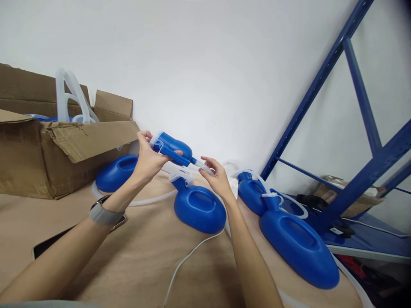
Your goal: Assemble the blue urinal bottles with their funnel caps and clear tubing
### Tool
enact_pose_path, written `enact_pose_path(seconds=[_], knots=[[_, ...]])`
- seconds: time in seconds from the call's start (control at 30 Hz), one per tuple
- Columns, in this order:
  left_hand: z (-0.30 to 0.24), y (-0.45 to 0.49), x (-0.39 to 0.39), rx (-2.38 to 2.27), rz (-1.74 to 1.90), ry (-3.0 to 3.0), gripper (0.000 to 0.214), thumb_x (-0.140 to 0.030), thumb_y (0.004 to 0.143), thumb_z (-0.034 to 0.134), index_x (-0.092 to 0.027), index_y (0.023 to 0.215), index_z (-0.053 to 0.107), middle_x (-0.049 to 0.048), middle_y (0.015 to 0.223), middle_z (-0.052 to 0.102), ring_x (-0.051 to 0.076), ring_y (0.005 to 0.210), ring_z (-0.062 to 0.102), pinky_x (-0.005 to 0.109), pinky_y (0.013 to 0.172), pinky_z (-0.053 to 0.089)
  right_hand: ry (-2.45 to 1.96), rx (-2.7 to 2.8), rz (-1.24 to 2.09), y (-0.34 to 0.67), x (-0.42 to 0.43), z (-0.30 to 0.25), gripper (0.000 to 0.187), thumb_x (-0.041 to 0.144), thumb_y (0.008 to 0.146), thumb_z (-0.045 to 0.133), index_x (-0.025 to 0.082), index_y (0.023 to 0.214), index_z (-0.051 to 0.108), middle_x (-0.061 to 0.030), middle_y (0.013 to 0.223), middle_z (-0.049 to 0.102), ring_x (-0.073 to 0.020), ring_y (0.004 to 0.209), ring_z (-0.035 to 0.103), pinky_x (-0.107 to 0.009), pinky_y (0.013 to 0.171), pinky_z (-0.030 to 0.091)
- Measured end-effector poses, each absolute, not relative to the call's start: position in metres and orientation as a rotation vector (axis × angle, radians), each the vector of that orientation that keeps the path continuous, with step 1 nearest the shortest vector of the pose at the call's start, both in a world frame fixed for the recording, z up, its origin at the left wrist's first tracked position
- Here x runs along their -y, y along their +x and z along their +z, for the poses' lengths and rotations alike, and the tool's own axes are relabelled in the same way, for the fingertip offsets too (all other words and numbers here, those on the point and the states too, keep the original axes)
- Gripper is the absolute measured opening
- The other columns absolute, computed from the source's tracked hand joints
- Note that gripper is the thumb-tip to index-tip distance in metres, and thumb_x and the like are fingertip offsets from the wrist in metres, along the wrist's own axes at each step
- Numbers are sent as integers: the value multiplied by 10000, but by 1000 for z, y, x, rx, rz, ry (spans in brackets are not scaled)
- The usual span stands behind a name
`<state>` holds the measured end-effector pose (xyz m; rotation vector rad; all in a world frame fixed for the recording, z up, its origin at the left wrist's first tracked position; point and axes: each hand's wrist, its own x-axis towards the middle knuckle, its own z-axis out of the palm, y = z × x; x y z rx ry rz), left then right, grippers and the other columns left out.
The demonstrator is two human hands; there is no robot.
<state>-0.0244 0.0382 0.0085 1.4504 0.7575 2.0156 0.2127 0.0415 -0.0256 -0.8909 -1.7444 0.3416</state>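
My left hand (150,157) is closed around a blue plastic funnel-shaped piece (176,147) with a white cap at its wide end, held up above the table. At its narrow end sits a translucent tube (204,167), pinched between the fingers of my right hand (217,176). Below them a blue plastic bottle (201,209) with a moulded grip and white cap lies on the table. Another blue bottle (117,173) rests beside the carton, left of my left hand. On the right lie two more, a nearer bottle (298,248) and a farther bottle (252,194).
An open cardboard box (22,158) at the left holds coiled white tubing (75,96) and blue parts. A phone (48,244) lies under my left forearm. A white cable (186,259) crosses the wooden table (138,256). Blue metal shelving (356,184) stands at the right.
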Motion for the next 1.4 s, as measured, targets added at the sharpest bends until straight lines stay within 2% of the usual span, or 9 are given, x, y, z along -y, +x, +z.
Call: enact_pose_path(seconds=[0.1, 0.17, 0.23, 0.33, 0.53, 0.77, 1.1, 1.27, 1.4], knots=[[8, -24, -37, -751, 1991, 1473, 818, -183, 498, 908, -279, 1061, 322, -87, 869, 552, 84, 651, 589, 199, 592, 488, -984, 1634, 411, 212, -48, -31, 450, 441, 786, 763, 201, 1164, 713, -62, 1027, 706, -238, 1007, 638, -367, 933, 484], [6, -22, -35, -766, 1976, 1531, 839, -189, 498, 917, -274, 1117, 357, -62, 927, 576, 94, 679, 615, 214, 615, 513, -1058, 1568, 471, 211, -52, -34, 429, 577, 841, 678, 181, 998, 729, -92, 1007, 728, -267, 1017, 653, -380, 922, 479], [4, -18, -32, -796, 1955, 1629, 880, -184, 479, 930, -276, 1171, 393, -30, 1024, 587, 101, 719, 634, 231, 644, 534, -1087, 1535, 536, 211, -54, -37, 535, 693, 901, 533, 185, 876, 698, -107, 946, 735, -280, 983, 663, -389, 897, 474], [1, -13, -29, -826, 1983, 1724, 886, -193, 485, 939, -281, 1210, 438, 9, 1151, 568, 122, 812, 656, 250, 691, 554, -1088, 1531, 610, 212, -54, -38, 609, 790, 897, 461, 208, 889, 642, -82, 875, 722, -265, 900, 654, -391, 878, 460], [5, -20, -35, -798, 2055, 1639, 818, -268, 574, 910, -277, 1238, 432, 5, 1079, 581, 160, 845, 666, 304, 762, 588, -998, 1312, 1002, 212, -49, -39, 632, 890, 823, 465, 270, 934, 525, -20, 862, 705, -239, 943, 639, -377, 863, 454], [1, -39, -50, -954, 1877, 1575, 782, -250, 574, 886, -259, 1243, 481, -11, 995, 570, 155, 811, 635, 281, 692, 576, -809, 1090, 1230, 219, -51, -32, 660, 845, 704, 682, 278, 1024, 576, -9, 788, 642, -249, 883, 652, -392, 813, 540], [0, -42, -52, -1032, 1726, 1479, 776, -261, 560, 871, -251, 1228, 477, 9, 1024, 581, 169, 844, 626, 260, 625, 590, -960, 1236, 1107, 221, -63, -46, 587, 646, 588, 890, 194, 927, 729, -107, 1080, 740, -249, 1030, 690, -361, 896, 552], [-5, -41, -56, -1081, 1654, 1466, 802, -256, 545, 881, -259, 1240, 481, 6, 1007, 585, 161, 813, 632, 255, 604, 597, -1040, 1304, 1207, 221, -62, -48, 619, 726, 667, 818, 145, 875, 792, -150, 1021, 781, -282, 1007, 723, -398, 930, 567], [-7, -40, -56, -1108, 1629, 1447, 799, -249, 540, 887, -252, 1232, 487, 12, 990, 607, 166, 796, 642, 250, 584, 594, -1080, 1380, 1369, 221, -54, -45, 567, 698, 768, 770, 157, 937, 788, -128, 977, 795, -262, 950, 752, -369, 867, 604]])
